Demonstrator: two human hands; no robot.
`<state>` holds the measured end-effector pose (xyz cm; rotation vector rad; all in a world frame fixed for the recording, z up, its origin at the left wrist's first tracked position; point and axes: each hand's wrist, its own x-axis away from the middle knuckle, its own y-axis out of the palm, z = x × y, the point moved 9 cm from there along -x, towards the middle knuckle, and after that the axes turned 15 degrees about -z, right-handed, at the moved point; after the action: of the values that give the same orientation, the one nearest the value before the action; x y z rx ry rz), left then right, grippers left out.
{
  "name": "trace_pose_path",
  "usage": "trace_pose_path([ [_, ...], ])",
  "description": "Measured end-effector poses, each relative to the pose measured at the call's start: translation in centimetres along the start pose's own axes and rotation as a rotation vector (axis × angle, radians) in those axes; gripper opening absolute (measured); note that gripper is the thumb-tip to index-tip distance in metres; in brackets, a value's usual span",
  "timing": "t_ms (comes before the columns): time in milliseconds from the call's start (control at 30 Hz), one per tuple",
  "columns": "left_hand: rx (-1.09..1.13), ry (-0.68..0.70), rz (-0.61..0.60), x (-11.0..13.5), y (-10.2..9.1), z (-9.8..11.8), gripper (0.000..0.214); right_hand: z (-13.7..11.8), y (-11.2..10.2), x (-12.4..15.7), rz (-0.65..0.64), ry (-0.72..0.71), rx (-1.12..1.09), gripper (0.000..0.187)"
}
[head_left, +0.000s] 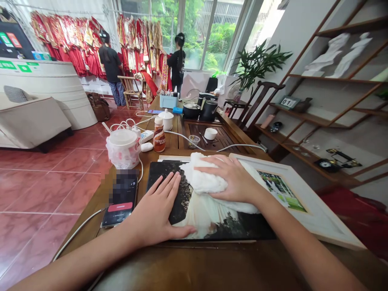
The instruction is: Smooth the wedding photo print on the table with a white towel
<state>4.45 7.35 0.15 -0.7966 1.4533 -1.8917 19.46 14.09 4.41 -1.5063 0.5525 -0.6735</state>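
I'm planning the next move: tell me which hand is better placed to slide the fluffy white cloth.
Probably the right hand: it rests on the fluffy white cloth. The left hand lies palm-down on the flat, dark-edged photo panel, beside the cloth.

The brown wooden desk [212, 264] carries a photo print [206, 214], with a pale picture frame [329, 222] to its right. A phone [117, 216] and a wrapped tub [123, 153] sit on the left; farther back stand a bottle [159, 137] and a lidded cup [166, 120].
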Motion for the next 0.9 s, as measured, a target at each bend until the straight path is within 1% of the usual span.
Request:
trace_pose_path([
  [133, 0.027, -0.034, 0.008, -0.1, -0.1, -0.4, 0.116, -0.9, 0.1, 0.7, -0.003, -0.031, 0.027, 0.071],
  [400, 0.040, -0.015, 0.050, 0.0, -0.1, -0.8, 0.112, -5.0, 1.4, 4.5, -0.074, -0.097, 0.037, 0.086],
  [500, 0.032, -0.006, 0.039, 0.0, 0.0, -0.8, 0.113, -5.7, 1.7, 5.1, -0.090, -0.116, 0.044, 0.088],
  [567, 0.027, 0.006, 0.027, 0.1, 0.0, -0.7, 0.113, -5.4, 1.7, 4.9, -0.099, -0.114, 0.034, 0.087],
  [667, 0.035, 0.023, 0.024, 0.2, -0.2, -0.5, 0.113, -4.0, 1.4, 3.9, -0.092, -0.091, 0.014, 0.083],
  [900, 0.049, 0.022, 0.027, 0.3, -0.3, -0.5, 0.112, 0.6, 0.3, 1.2, 0.035, 0.012, -0.007, 0.063],
])
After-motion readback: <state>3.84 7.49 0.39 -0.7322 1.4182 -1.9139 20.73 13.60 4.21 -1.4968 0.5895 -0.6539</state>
